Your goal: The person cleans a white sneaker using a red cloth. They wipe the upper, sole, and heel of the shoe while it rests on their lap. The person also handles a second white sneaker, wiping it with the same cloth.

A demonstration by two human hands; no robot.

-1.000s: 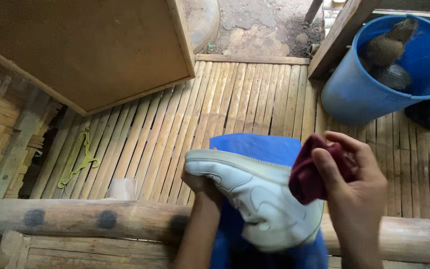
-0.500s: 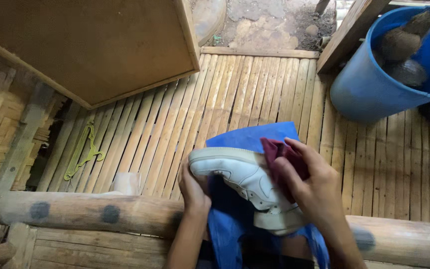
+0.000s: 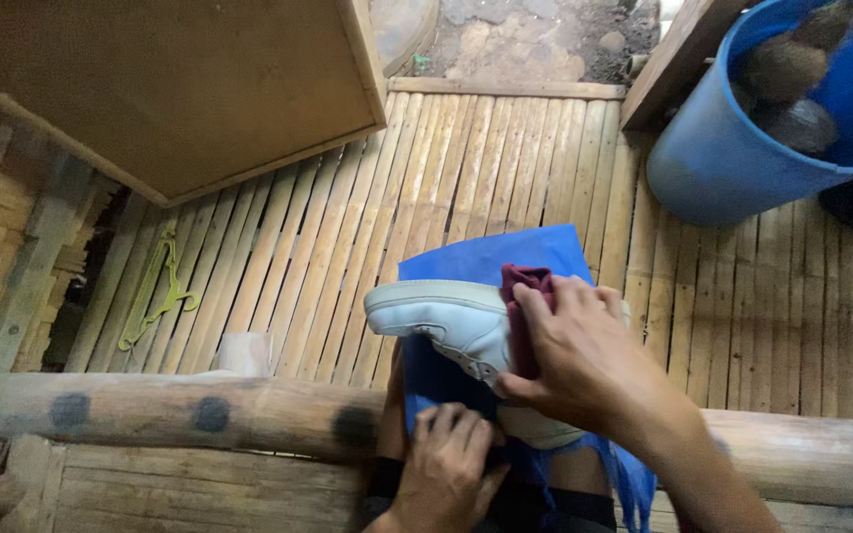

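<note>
Bamboo floor (image 3: 505, 168); cloth (image 3: 523, 296) on shoe (image 3: 436, 316).

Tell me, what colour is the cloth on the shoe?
Dark red, a maroon cloth pressed on the white shoe by the right hand; head view.

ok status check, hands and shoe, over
Right hand presses the maroon cloth onto the white shoe. Left hand grips the blue sheet below the shoe. Nothing blocking; green hanger lies well aside.
</note>
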